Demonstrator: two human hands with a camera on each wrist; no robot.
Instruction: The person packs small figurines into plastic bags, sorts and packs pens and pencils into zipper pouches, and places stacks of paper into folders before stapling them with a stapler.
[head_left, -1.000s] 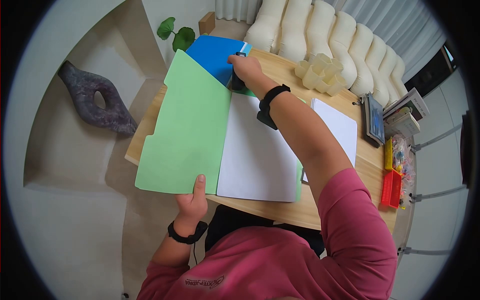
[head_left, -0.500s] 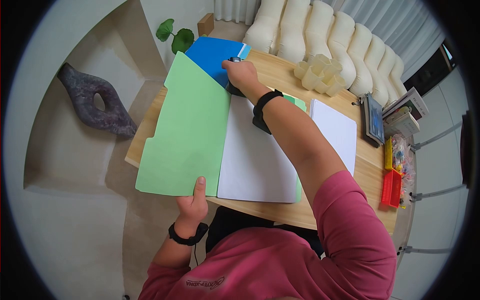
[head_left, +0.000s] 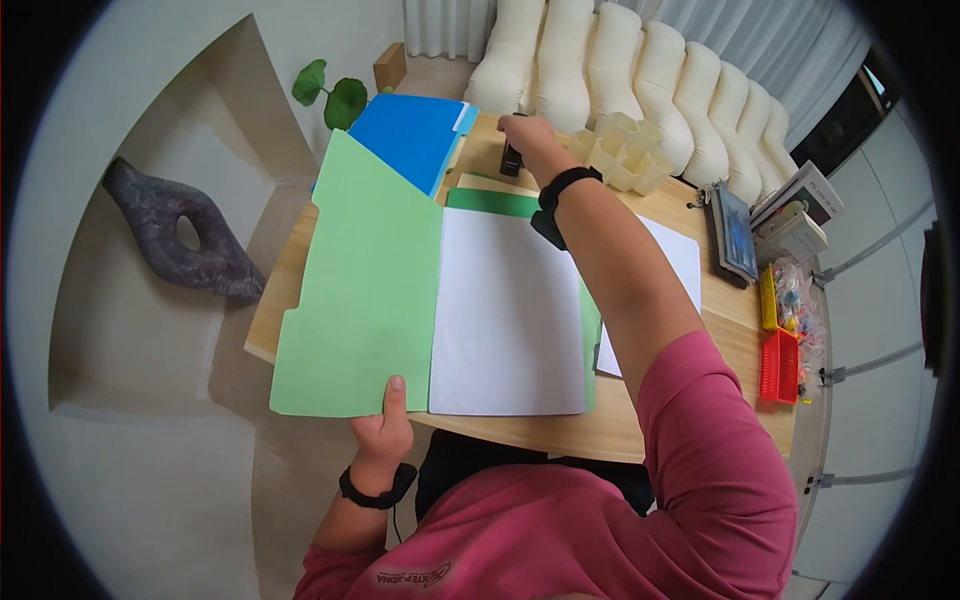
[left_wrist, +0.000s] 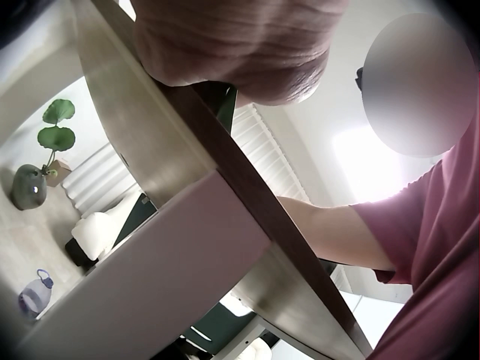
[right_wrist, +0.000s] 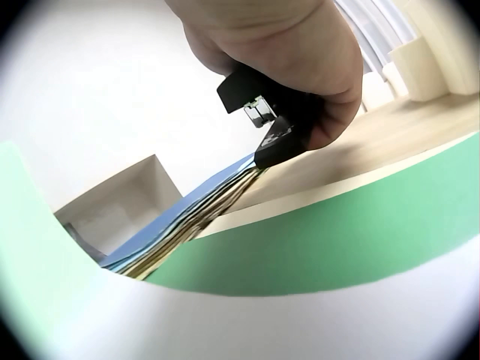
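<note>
A light green folder lies spread on the wooden table, with white sheets over its right half. My left hand pinches the near edge of its left flap, thumb on top and the other fingers hidden below. Beyond the folder's far edge, my right hand grips a black stapler. In the right wrist view, the stapler's jaws are apart, its front near a stack of folders with a blue folder on top. A darker green strip shows past the sheets.
A cream multi-cell holder stands at the back, right of my right hand. Under my right forearm lies another stack of white paper. Along the right side are a dark pouch, books, a yellow basket and a red basket.
My right hand, with the stapler, has moved away from the folder's far edge by the blue folder, toward the cream holder. My left hand keeps its hold on the flap.
</note>
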